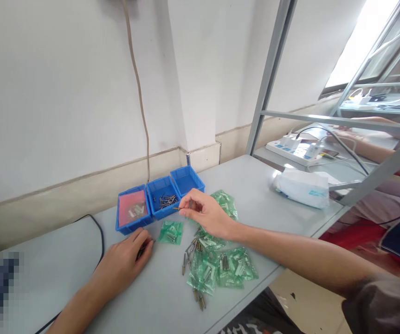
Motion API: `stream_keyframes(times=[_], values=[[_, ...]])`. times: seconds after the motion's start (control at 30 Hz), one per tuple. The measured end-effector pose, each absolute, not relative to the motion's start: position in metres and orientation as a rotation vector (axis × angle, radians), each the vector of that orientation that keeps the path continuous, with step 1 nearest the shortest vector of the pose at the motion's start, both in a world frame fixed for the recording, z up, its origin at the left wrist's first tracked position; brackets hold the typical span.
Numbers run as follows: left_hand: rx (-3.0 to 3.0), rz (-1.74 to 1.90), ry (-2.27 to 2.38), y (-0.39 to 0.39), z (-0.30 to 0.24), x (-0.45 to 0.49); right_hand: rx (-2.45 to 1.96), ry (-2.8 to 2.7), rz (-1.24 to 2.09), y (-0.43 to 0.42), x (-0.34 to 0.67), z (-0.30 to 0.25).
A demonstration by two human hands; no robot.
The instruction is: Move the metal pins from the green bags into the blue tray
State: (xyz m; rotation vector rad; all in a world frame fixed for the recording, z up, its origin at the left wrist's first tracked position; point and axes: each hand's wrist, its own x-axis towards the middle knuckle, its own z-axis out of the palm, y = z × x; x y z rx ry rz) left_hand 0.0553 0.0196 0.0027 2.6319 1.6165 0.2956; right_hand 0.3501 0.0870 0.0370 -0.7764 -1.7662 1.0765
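A thin, brownish metal screw-like piece [177,208] sits at the front edge of the middle blue plastic bin [163,214], pinched between the thumb and fingertips of the right hand [211,214]. Dark metal screws [167,201] lie inside that bin. The left hand [126,256] curls loosely near a small green transparent plastic packet [170,232]; whether it grips anything, I cannot tell. More filled green packets [233,269] lie nearer the grey tabletop's [144,297] edge.

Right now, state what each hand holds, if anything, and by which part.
Right hand: thin screw-like piece, pinched near one end, other end jutting out. Left hand: cannot tell.
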Motion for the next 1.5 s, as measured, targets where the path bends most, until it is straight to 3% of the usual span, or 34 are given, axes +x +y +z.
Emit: stream_keyframes(times=[0.23, 0.5, 0.87, 1.07, 1.3, 1.5], values=[[2.626, 0.323, 1.603, 0.019, 0.001, 0.054, -0.781, -1.781, 1.086, 0.084, 0.35, 0.039], [2.618, 0.293, 1.603, 0.02, 0.0, 0.053, -0.701, -1.566, 1.537, 0.09, 0.351, 0.038], [2.621, 0.287, 1.611, 0.02, 0.002, 0.054, -0.574, -1.333, 1.781, 0.093, 0.351, 0.041], [2.6, 0.29, 1.617, 0.02, -0.001, 0.053, -0.661, -1.563, 1.526, 0.092, 0.351, 0.037], [2.595, 0.32, 1.623, 0.02, -0.002, 0.053, -0.786, -1.904, 0.904, 0.085, 0.352, 0.039], [2.609, 0.283, 1.63, 0.02, -0.001, 0.053, -0.739, -1.983, 0.774, 0.083, 0.353, 0.037]])
